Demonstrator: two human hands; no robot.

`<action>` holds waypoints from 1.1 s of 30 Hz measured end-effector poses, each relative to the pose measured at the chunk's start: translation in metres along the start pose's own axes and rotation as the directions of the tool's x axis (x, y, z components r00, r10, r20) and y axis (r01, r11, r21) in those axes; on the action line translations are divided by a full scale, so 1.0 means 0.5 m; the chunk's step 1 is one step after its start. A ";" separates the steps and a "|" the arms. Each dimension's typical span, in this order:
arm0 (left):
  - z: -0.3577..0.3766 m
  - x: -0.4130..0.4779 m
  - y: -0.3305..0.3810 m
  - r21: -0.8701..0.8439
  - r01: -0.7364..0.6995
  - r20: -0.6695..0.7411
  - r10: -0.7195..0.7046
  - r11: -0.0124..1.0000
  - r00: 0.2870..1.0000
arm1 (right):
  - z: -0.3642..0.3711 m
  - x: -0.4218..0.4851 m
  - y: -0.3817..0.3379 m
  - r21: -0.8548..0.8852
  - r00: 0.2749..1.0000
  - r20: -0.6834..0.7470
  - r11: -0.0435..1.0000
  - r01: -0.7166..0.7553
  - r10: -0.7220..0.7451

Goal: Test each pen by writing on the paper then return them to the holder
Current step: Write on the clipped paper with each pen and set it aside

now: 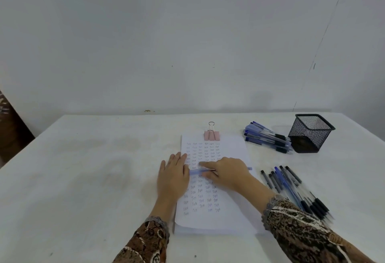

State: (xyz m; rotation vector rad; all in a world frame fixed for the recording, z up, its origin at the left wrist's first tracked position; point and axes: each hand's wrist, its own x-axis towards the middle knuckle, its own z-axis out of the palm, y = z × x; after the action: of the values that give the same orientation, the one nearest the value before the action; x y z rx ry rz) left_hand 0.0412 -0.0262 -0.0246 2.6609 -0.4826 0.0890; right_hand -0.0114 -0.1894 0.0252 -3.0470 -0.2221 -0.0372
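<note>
A stack of white paper [231,150], covered with rows of small written words, lies in the middle of the table under a pink binder clip [211,135]. My left hand [174,176] lies flat on the paper's left edge, fingers straight. My right hand [228,172] grips a blue pen [198,171] that lies almost level across the sheet, its capped end pointing left towards my left hand. A black mesh pen holder [310,132] stands at the back right, and no pens show above its rim.
A pile of blue pens [265,137] lies just left of the holder. A second fan of blue and black pens [291,187] lies right of the paper, beside my right forearm. The white table [93,179] ends at a wall behind.
</note>
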 end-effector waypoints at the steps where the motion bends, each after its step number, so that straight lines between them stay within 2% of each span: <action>1: 0.001 0.000 -0.001 0.002 -0.003 -0.002 0.003 1.000 1.000 | -0.008 0.002 -0.001 -0.005 0.999 0.037 0.999 -0.041 0.041; 5: 0.001 0.001 -0.001 0.004 -0.005 -0.006 0.005 1.000 1.000 | -0.038 0.005 0.005 0.053 0.966 0.204 0.983 -0.176 0.162; 9: 0.000 0.000 -0.002 0.004 -0.004 0.002 0.004 1.000 1.000 | -0.078 0.007 0.014 0.070 0.950 0.258 0.977 -0.201 0.177; 11: 0.000 0.000 -0.002 0.001 -0.004 0.005 0.004 1.000 1.000 | -0.105 0.007 0.023 0.066 0.975 0.148 0.982 -0.175 0.164; 12: 0.000 0.000 0.000 -0.001 -0.003 0.006 0.003 1.000 1.000 | -0.117 0.006 0.027 0.140 0.985 0.044 0.975 -0.170 0.165; 13: -0.001 0.000 0.000 -0.003 -0.003 0.007 0.003 1.000 1.000 | -0.129 0.003 0.030 0.288 0.979 -0.074 0.944 -0.162 0.191; 15: -0.001 0.000 0.000 -0.006 0.001 0.008 -0.001 1.000 1.000 | -0.139 0.000 0.039 0.636 0.904 -0.254 0.763 -0.112 0.344; 16: -0.001 -0.001 0.000 -0.004 0.002 0.007 -0.002 1.000 1.000 | -0.139 -0.002 0.044 0.785 0.851 -0.273 0.615 -0.073 0.449; 18: 0.000 -0.001 -0.001 0.008 -0.003 0.001 0.003 1.000 1.000 | -0.122 -0.005 0.051 0.978 0.778 -0.150 0.208 0.025 0.611; 20: 0.000 0.000 -0.001 0.008 -0.004 -0.001 0.004 1.000 1.000 | -0.087 -0.004 0.052 0.974 0.765 0.117 -0.223 0.035 0.633; 21: 0.000 0.000 -0.001 0.001 -0.001 0.001 0.001 1.000 1.000 | -0.065 -0.002 0.050 0.925 0.768 0.246 -0.379 -0.005 0.592; 22: 0.000 0.001 0.000 -0.005 0.001 0.003 -0.001 1.000 1.000 | -0.043 -0.002 0.048 0.879 0.776 0.328 -0.476 -0.040 0.540; 24: 0.000 0.001 0.000 -0.004 0.001 0.004 -0.001 1.000 1.000 | -0.005 -0.003 0.043 0.825 0.817 0.341 -0.564 -0.024 0.464; 26: 0.000 0.001 0.000 0.005 0.001 0.004 -0.001 1.000 1.000 | 0.014 -0.005 0.040 0.784 0.842 0.288 -0.617 0.066 0.456; 28: 0.001 0.002 -0.001 0.002 0.004 0.005 -0.004 1.000 1.000 | 0.020 -0.004 0.039 0.790 0.838 0.239 -0.600 0.125 0.490; 30: 0.002 0.002 -0.001 -0.004 0.005 -0.001 -0.005 1.000 1.000 | 0.021 -0.004 0.037 0.881 0.831 0.171 -0.460 0.112 0.530; 33: 0.003 0.001 -0.001 -0.013 0.006 -0.007 -0.007 1.000 1.000 | 0.035 -0.006 0.038 0.988 0.826 0.008 -0.130 0.079 0.563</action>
State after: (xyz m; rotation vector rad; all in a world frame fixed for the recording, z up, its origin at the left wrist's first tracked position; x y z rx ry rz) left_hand 0.0420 -0.0266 -0.0259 2.6486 -0.4707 0.0929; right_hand -0.0113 -0.2071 0.0059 -1.3003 0.3249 -0.3618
